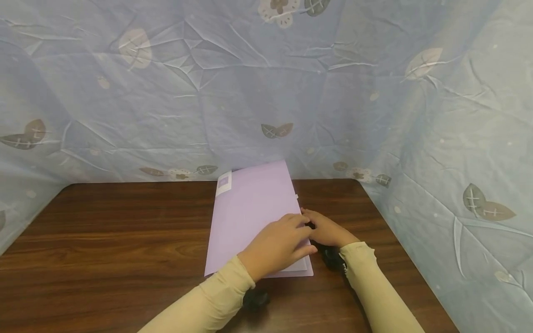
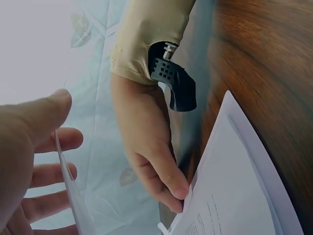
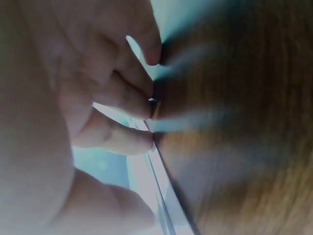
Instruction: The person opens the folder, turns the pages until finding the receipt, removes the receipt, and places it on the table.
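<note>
A lilac document folder lies on the table, with its cover lifted a little along the right side. White printed sheets show beneath it in the left wrist view. My left hand rests on the cover near its right edge, fingers extended and spread past the edge. Beside the folder's right edge is my right hand. Its fingertips touch that edge close to the tabletop, as the right wrist view shows, and its thumb lies nearer the folder. The left hand partly hides the folder's lower right part.
The dark brown wooden table extends to both sides. A pale blue leaf-patterned cloth hangs along the back and right. Black wrist devices sit under both sleeves. A white label marks the folder's top left corner.
</note>
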Motion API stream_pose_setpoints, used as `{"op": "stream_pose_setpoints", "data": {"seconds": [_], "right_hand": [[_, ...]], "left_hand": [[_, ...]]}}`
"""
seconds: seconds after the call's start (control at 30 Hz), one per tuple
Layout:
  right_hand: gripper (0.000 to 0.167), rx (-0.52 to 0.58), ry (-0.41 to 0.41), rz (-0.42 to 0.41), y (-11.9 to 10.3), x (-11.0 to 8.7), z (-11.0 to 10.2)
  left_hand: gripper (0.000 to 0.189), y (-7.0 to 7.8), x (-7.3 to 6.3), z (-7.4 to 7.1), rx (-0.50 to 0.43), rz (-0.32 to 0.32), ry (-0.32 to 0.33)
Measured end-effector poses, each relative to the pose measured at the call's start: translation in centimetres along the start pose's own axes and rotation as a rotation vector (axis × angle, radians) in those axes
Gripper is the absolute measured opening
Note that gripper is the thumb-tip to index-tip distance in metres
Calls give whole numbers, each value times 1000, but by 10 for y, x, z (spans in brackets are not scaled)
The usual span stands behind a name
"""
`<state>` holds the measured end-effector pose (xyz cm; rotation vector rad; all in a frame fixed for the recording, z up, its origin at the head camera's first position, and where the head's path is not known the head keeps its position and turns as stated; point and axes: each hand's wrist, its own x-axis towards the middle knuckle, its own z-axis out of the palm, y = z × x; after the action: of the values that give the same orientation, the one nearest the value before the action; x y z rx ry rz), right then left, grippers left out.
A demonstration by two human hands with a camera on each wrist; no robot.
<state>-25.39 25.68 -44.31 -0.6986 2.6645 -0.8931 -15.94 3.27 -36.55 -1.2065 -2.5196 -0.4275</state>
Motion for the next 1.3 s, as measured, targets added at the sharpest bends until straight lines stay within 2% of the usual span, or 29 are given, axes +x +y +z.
{"op": "stream_pose_setpoints", "data": {"seconds": [0.23,0.4,0.5,0.63,0.77,0.93,1.1,1.17,1.3], "right_hand": [[41,-77,-30,-123,1,4,2],[37,-26,-13,-212,-2,7,3],[38,4,-24,-261,-5,10,4],[45,11,-34,-253,-7,9,5],[64,39,-23,-225,-5,6,4],[71,57,-17,-186,0,4,3],[33,12,-15,-174,0,4,3],[24,3,-15,-183,-1,3,3],[49,-20,-22,-138,-2,1,1]], "left_hand": [[20,6,8,5,89,-1,39],[19,4,10,9,148,5,80],[17,0,11,8,147,20,97],[19,-3,12,4,105,25,70],[27,-5,14,-1,75,18,34],[23,-7,14,-10,71,5,36],[20,-11,9,-21,53,-3,82],[23,-12,7,-26,53,-4,92],[31,-14,3,-36,63,-19,80]]}}
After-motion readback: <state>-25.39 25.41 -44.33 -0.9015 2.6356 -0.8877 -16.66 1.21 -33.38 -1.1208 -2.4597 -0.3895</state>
